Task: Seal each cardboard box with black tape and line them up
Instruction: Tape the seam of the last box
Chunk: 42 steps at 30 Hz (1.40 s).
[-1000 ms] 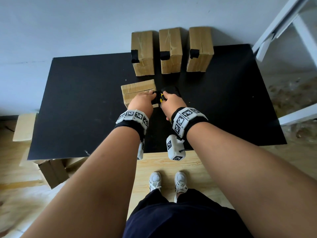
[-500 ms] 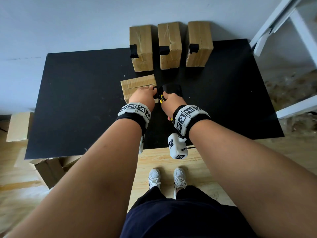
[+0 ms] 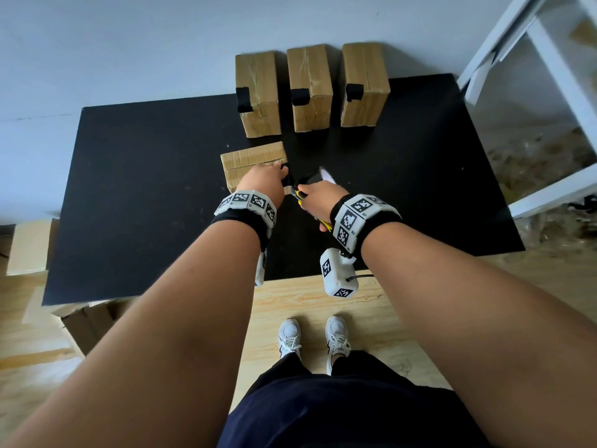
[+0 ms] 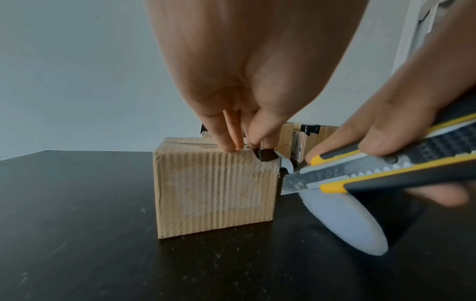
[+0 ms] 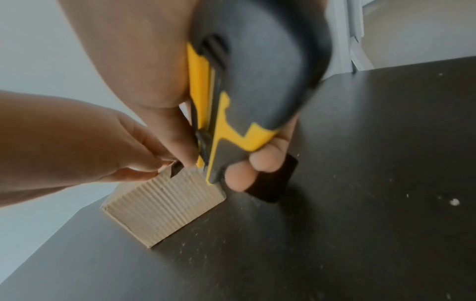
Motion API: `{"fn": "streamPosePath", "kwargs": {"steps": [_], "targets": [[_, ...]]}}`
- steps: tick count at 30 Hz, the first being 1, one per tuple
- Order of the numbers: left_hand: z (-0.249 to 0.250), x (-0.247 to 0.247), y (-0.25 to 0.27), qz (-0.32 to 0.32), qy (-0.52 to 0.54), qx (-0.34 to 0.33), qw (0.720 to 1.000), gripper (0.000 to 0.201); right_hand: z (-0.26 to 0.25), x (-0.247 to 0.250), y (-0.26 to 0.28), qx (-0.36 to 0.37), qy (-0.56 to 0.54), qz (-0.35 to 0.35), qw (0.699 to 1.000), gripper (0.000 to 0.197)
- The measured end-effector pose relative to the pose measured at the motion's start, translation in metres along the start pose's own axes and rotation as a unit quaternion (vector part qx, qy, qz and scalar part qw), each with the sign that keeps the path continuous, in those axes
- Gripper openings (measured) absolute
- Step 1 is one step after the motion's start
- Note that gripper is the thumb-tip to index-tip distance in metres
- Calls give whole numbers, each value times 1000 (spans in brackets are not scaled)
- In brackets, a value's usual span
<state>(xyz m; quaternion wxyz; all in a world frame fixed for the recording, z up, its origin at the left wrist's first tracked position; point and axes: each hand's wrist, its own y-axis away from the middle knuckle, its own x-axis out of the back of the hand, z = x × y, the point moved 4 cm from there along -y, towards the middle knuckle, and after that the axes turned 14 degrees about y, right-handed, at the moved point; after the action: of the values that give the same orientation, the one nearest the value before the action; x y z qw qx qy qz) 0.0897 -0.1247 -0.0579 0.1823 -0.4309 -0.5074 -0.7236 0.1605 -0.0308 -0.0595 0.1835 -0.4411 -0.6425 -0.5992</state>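
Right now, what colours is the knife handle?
Yellow and dark grey utility knife, clearest in the left wrist view.

A small brown corrugated cardboard box (image 4: 215,187) stands on the black tabletop, a strip of black tape (image 4: 266,155) stuck at its top right corner. Behind it, three taller brown cardboard boxes (image 3: 309,88) stand side by side, each with black tape.
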Motion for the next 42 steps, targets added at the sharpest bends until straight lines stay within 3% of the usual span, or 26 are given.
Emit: {"fn": "streamPosePath", "kwargs": {"steps": [4,9,13,22,27,33,36,42], "targets": [[2,3,0,-10,2,0,1000,68,14,12,0,-7,39,-16,999,50],[1,0,0,16,35,5,999,68,32,14,-7,-59,-47,-25,997,49],[1,-2,-1,17,70,23,997,70,43,17,-1,-46,-84,63,993,57],[3,-8,-7,44,105,12,993,71,53,19,-5,-33,-168,149,974,55],[1,-14,-5,84,157,21,984,69,73,25,-2,-105,-205,239,943,52],[6,-16,1,128,186,20,974,63,98,5,-9,-209,-232,181,933,57],[7,-17,2,142,194,24,970,62,108,-8,-14,-247,-185,139,941,58],[6,-18,0,148,208,35,966,66,116,-31,-27,-236,-110,97,961,60]]}}
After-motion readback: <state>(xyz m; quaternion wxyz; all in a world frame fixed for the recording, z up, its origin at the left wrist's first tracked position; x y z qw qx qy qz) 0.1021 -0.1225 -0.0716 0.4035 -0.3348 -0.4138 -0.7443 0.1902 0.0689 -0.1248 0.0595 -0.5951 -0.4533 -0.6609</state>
